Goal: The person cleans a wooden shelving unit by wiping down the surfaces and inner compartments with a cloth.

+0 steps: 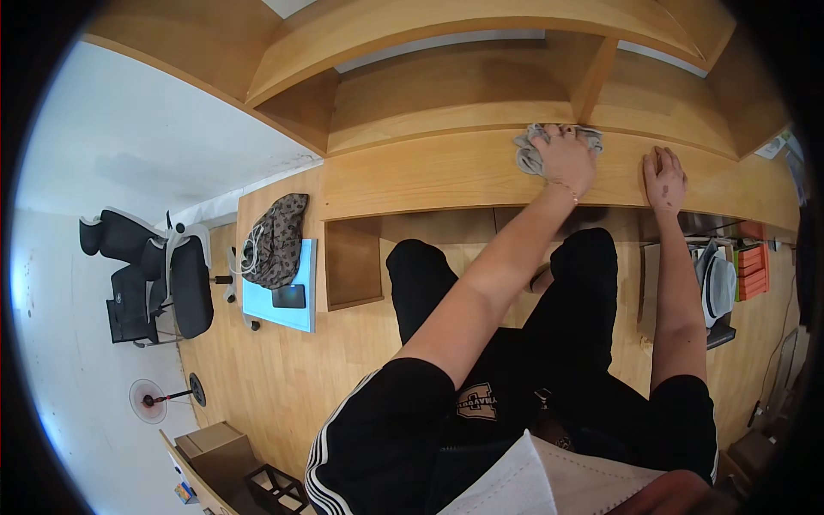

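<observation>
A grey cloth (529, 158) lies crumpled on the wooden desk top (429, 176), close to the foot of the shelf's upright divider. My left hand (568, 163) is over it, fingers bent and pressing it against the wood; part of the cloth is hidden beneath the palm. To the right, my right hand (664, 178) rests on the desk near its front edge, holding nothing, with its fingers stretched forward.
Wooden shelves (455, 86) rise behind the desk. On the left stand a low cabinet with a patterned drawstring bag (279, 240) and a phone (289, 296), a black office chair (184, 283) and a fan (149, 401). A white hat (719, 286) sits under the desk's right side.
</observation>
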